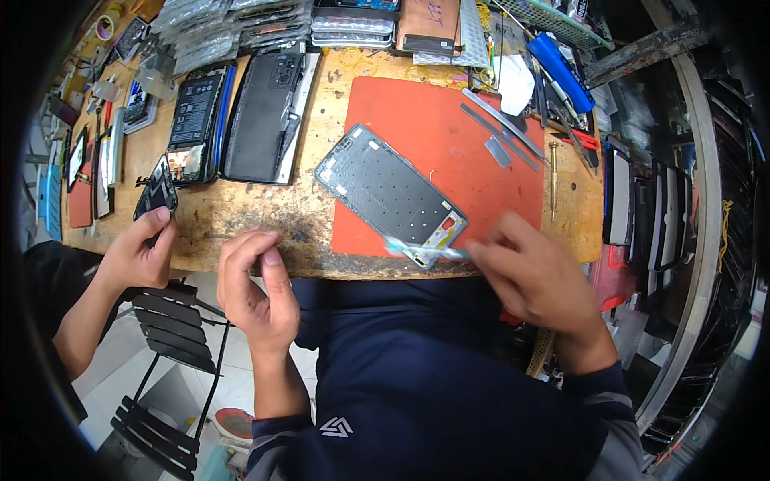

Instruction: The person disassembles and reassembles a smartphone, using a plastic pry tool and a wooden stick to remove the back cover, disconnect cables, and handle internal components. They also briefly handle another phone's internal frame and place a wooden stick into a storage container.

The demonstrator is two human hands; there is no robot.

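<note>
Dark navy, smooth-looking clothing (449, 393) over my torso lies nearest, below the front edge of the scuffed, pale-brown wooden bench (265, 204). A flat, thin, dark-grey phone frame with rounded corners (381, 184) rests slantwise there, mostly on a flat orange-red mat (449, 136), its lower end close to the bench edge. My right hand (529, 276) pinches a slim, pale, stick-like tool with a turquoise tip (425, 251) (too blurred to name for certain, though it resembles a small brush). That tip is at the frame's lower end; whether it touches, I cannot tell. My left hand (258, 293) is at the bench edge, fingers loosely bent, thumb apart from them, nothing visible in its grasp. I judge the step to be brushing clean the lower end, around the white-and-yellow patch (443, 232). Next, I think, the work calls for my left hand to steady the frame's upper end while my right strokes lightly, sparing the small parts around that patch.
</note>
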